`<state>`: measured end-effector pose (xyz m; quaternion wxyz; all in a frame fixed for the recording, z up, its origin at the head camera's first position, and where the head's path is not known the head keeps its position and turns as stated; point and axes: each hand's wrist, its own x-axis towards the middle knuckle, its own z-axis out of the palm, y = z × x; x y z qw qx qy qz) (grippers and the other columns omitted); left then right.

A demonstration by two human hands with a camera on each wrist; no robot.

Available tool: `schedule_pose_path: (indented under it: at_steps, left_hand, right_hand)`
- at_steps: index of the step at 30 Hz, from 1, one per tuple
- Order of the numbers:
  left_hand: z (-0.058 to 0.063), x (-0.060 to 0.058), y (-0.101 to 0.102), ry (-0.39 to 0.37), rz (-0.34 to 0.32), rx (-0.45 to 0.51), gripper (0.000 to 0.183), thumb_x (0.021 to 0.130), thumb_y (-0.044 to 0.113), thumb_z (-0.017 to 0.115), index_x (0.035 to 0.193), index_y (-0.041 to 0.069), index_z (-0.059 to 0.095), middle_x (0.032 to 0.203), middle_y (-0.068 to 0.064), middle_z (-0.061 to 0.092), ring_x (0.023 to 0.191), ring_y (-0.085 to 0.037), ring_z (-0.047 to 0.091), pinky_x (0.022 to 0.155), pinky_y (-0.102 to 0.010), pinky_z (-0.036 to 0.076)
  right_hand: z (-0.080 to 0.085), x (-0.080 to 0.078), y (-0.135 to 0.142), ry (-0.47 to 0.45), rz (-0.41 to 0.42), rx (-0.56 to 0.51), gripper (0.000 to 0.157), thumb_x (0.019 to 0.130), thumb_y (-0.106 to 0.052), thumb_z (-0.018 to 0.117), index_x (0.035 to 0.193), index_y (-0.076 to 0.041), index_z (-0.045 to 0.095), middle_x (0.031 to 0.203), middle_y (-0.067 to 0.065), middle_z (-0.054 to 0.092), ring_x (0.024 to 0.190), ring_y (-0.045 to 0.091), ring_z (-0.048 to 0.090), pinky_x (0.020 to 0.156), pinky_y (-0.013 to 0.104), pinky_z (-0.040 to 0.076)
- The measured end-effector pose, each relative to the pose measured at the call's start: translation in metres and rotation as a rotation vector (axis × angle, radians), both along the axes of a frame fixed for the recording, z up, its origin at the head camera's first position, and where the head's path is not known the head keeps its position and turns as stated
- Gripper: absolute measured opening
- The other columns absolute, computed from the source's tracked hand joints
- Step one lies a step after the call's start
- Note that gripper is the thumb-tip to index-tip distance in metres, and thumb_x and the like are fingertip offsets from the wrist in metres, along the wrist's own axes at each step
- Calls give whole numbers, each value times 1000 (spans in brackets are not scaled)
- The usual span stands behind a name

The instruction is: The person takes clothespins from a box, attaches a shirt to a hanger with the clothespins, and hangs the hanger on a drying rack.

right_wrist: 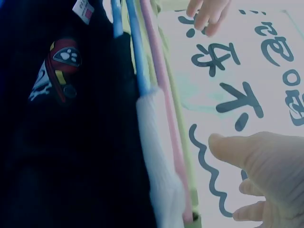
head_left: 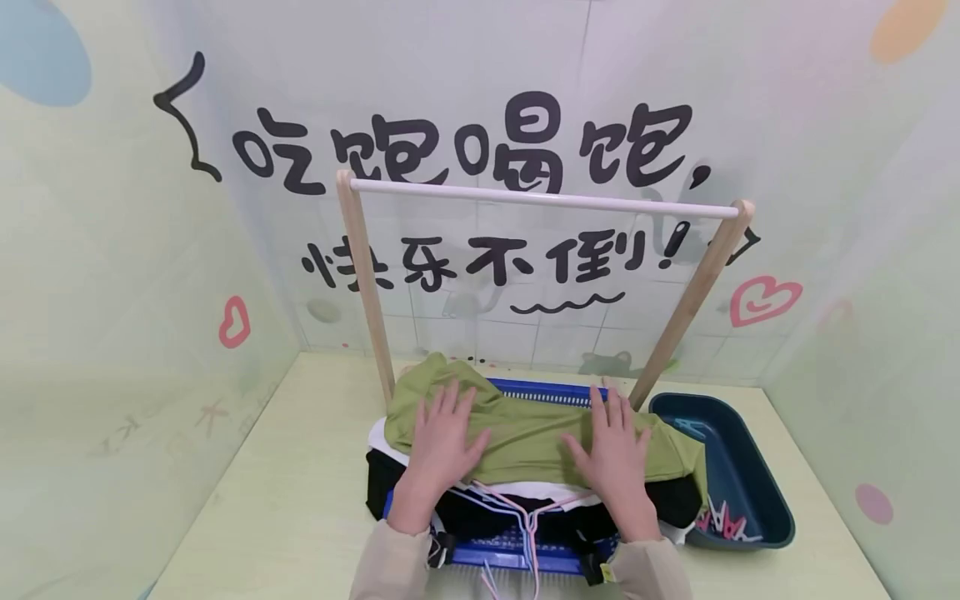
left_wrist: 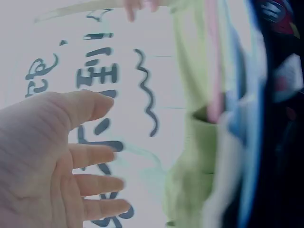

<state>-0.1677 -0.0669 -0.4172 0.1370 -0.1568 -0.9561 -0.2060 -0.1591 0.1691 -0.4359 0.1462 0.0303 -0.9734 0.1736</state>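
A green garment (head_left: 525, 437) lies on top of a pile of clothes, with a white garment (head_left: 378, 435) and a black garment (head_left: 381, 483) under it. Pink and blue hangers (head_left: 529, 533) come out of the pile, hooks towards the person. My left hand (head_left: 442, 442), fingers spread, is over the left part of the green garment. Over its right part is my right hand (head_left: 617, 454), also with straight fingers. Each palm faces the clothes and holds nothing. The right wrist view shows a badge print (right_wrist: 66, 57) on the black garment.
Under the pile is a blue basket (head_left: 483, 554). Behind it stands a wooden rack with a white bar (head_left: 540, 198). To the right, a dark teal bin (head_left: 761, 475) has several clothespins (head_left: 723, 521) in it. Printed curtains enclose the table (head_left: 277, 483).
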Motion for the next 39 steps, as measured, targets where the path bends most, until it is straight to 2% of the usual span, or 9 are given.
schedule_pose_path:
  at_steps: [4, 8, 11, 16, 19, 24, 28, 34, 39]
  left_hand:
    - [3, 1, -9, 94, -72, 73, 38, 81, 16, 69, 113, -4, 62, 116, -23, 60, 109, -40, 54, 93, -53, 42]
    - [1, 1, -18, 149, -90, 104, 20, 75, 4, 71, 94, -3, 68, 93, -14, 67, 88, -31, 63, 78, -42, 50]
    - [2, 4, -26, 140, -82, 113, 12, 72, -2, 70, 83, 0, 67, 82, -9, 67, 78, -25, 63, 69, -38, 51]
    - [7, 10, -43, 77, -45, 141, 12, 71, -5, 69, 75, 5, 65, 73, -2, 64, 68, -19, 62, 61, -34, 50]
    - [7, 11, -54, 32, -13, 162, 14, 71, -6, 69, 73, 7, 64, 71, 0, 64, 66, -18, 61, 60, -35, 49]
    - [2, 12, -66, -9, -3, 184, 16, 71, -7, 68, 73, 9, 64, 71, 1, 64, 68, -18, 61, 62, -36, 48]
    - [-2, 14, -73, -7, -16, 197, 16, 71, -8, 68, 73, 8, 65, 72, 0, 64, 69, -18, 61, 64, -36, 49]
    - [-10, 15, -78, -10, -22, 180, 17, 70, -8, 70, 72, 9, 65, 72, 0, 65, 69, -18, 61, 64, -36, 50]
    - [-13, 14, -80, -19, -40, 158, 15, 71, -5, 72, 74, 8, 69, 74, 0, 66, 72, -19, 61, 66, -36, 50]
  right_hand:
    - [0, 0, 9, 64, -12, -60, 77, 83, -29, 71, 144, -2, 31, 143, 27, 31, 129, 47, 30, 94, 70, 27]
    - [-2, 0, 19, 187, -12, -100, 70, 79, -18, 75, 137, 2, 41, 133, 32, 42, 116, 49, 43, 87, 64, 38]
    - [-3, 0, 27, 287, -13, -148, 61, 76, -8, 76, 127, 8, 49, 124, 33, 49, 109, 49, 48, 84, 60, 42]
    - [-4, 2, 43, 463, -41, -220, 46, 72, 3, 75, 114, 12, 58, 107, 30, 59, 98, 48, 53, 80, 58, 44]
    - [-3, 4, 54, 502, -102, -202, 43, 72, 2, 75, 112, 9, 61, 102, 29, 62, 91, 47, 56, 73, 57, 46]
    - [-4, 10, 77, 464, -209, -201, 40, 75, -2, 73, 112, 6, 61, 105, 29, 62, 92, 46, 56, 71, 58, 45]
    - [-6, 15, 92, 403, -266, -240, 37, 79, -4, 70, 113, 6, 60, 106, 30, 60, 93, 46, 55, 72, 58, 43]
    - [-10, 24, 114, 224, -344, -300, 35, 87, -9, 61, 117, 9, 57, 106, 31, 59, 93, 43, 55, 74, 56, 42]
    - [-20, 30, 134, 85, -385, -298, 34, 89, -9, 59, 116, 11, 56, 105, 32, 59, 94, 44, 56, 75, 57, 42]
